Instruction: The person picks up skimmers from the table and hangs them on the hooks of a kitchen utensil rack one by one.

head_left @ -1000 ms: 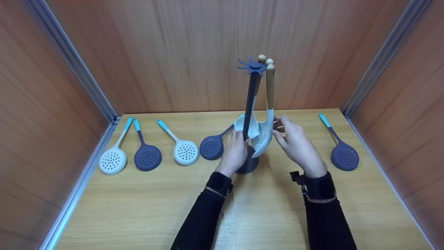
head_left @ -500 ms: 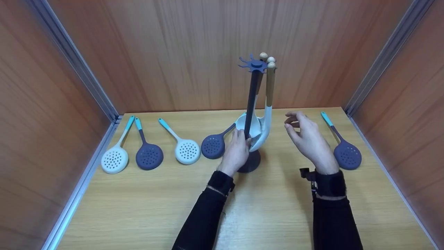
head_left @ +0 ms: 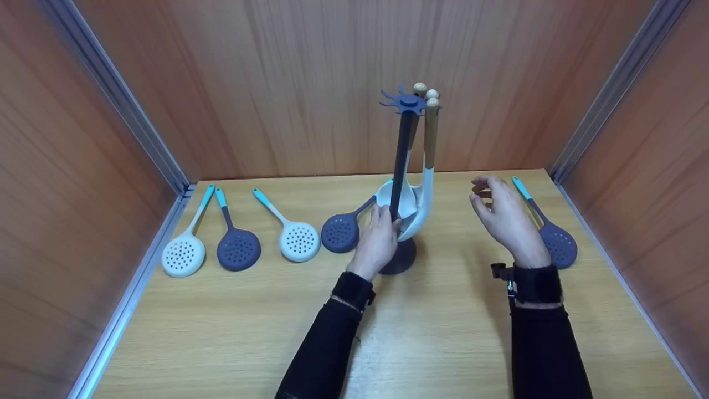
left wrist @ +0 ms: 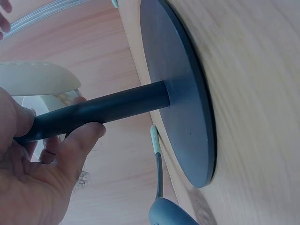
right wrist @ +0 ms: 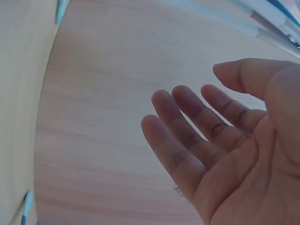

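My left hand point(head_left: 376, 244) grips the dark pole point(left wrist: 108, 107) of an upright utensil stand low down, above its round base point(left wrist: 180, 98). Several white utensils with wooden handles point(head_left: 430, 136) hang from the right and back of the stand's hooked top point(head_left: 408, 102); one is a ladle-like piece point(head_left: 425, 205). My right hand point(head_left: 512, 224) is raised to the right of the stand, holding nothing, its fingers relaxed and slightly bent in the right wrist view. It partly covers a dark slotted turner point(head_left: 559, 244) in the head view.
Left of the stand lie a dark turner point(head_left: 339, 234), a white one point(head_left: 299, 242), another dark one point(head_left: 239, 249) and another white one point(head_left: 183, 255), all with turquoise handle ends. Wooden walls point(head_left: 310, 88) enclose the table point(head_left: 249, 332) at the back and sides.
My right hand has drawn away from the hanging white utensils and moved right, near the far-right dark turner. My left hand keeps its grip on the pole.
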`<state>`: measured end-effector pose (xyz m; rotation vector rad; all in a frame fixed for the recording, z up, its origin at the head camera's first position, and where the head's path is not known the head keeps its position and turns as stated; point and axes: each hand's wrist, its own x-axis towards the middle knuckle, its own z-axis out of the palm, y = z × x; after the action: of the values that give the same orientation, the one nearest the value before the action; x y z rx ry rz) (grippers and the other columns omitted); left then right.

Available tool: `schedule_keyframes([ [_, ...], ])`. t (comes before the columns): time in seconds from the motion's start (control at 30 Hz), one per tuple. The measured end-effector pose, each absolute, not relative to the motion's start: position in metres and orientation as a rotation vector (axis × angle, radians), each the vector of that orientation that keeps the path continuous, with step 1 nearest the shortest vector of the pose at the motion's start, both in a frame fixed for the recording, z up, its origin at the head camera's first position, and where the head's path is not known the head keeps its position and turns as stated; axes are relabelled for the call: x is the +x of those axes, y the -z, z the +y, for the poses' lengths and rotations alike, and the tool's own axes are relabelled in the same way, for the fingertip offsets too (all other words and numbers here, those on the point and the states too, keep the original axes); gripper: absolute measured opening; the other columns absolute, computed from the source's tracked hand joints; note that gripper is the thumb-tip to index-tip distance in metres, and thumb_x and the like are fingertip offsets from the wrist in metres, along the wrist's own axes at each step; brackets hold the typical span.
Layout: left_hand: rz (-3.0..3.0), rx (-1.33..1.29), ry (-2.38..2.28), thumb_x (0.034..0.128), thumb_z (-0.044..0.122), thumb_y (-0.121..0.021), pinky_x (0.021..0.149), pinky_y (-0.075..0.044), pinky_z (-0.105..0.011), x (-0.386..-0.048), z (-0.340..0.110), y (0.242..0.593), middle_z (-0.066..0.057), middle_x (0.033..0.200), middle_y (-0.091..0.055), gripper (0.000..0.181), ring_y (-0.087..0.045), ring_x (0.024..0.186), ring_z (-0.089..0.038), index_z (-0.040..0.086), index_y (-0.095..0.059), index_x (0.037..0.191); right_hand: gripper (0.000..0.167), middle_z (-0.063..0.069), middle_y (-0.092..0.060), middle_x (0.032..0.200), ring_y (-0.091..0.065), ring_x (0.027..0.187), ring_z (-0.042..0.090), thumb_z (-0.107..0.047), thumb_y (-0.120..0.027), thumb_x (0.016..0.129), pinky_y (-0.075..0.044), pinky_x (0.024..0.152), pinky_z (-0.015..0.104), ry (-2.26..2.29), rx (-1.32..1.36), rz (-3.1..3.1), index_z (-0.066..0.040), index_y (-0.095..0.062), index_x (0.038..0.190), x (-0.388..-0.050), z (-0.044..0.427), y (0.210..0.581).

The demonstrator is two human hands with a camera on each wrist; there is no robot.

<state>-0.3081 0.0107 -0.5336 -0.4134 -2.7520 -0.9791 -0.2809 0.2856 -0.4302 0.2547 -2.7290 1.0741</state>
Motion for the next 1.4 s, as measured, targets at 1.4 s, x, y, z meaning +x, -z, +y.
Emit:
schedule_keyframes([
  [1.4, -2.709, -0.473, 0.916, 0.1259, 0.021, -0.053, 0.077, -0.067, -0.04, -0.307, 0.01, 0.535, -0.016, 0.13, -0.059, 0.022, -0.071, 0.097, -0.026, 0.003, -0.062, 0.136, 0.059, 0.048, -0.05, 0.163, -0.05, 0.157, 0.066, -0.013, -0.059, 0.118, -0.045, 0.131, 0.076, -0.775, -0.015, -2.935, 0.021, -0.044, 0.165, -0.332, 0.364, 0.487],
])
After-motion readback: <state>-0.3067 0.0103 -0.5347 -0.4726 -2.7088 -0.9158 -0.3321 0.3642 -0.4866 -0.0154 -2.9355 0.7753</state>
